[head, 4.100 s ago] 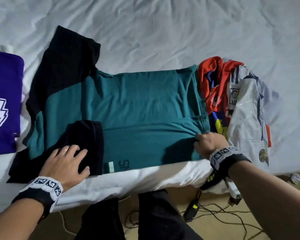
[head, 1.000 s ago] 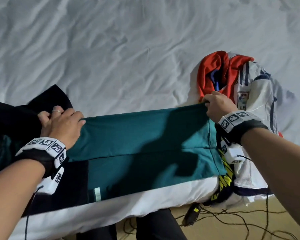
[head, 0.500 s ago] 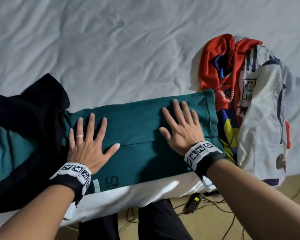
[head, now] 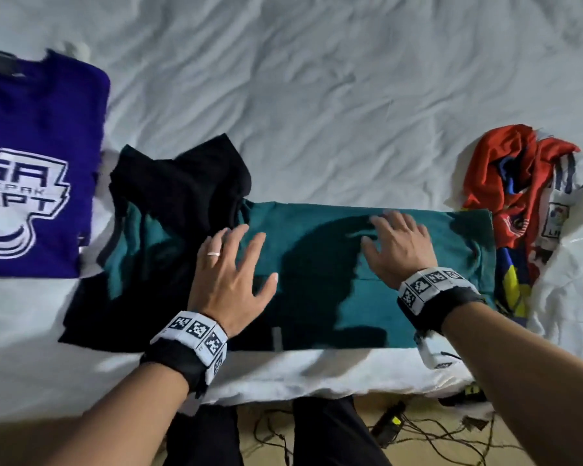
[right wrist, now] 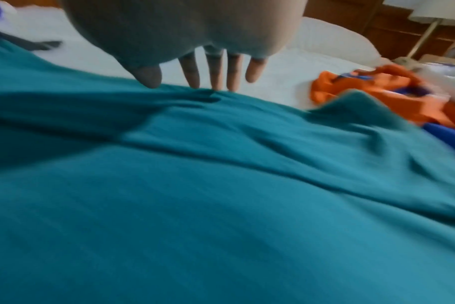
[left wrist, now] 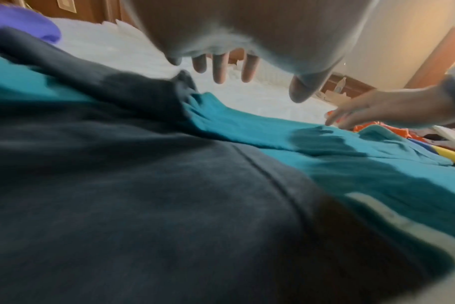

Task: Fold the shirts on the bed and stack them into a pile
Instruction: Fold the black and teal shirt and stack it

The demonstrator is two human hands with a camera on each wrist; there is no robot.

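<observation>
Teal-and-black cotton shirt (head: 317, 264) lies half-folded along the near edge of the white-sheeted bed (head: 317, 95). My left hand (head: 231, 280) and right hand (head: 396, 247) are both released, fingers straight over it. Smooth outward, flatten the black sleeve next. Half a second ago both palms pressed flat; the left has shifted right.

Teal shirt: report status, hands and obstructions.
Left hand, right hand open over teal shirt. Shirt folded into a band on bed. Unfolded jersey heap touches its right end.
</observation>
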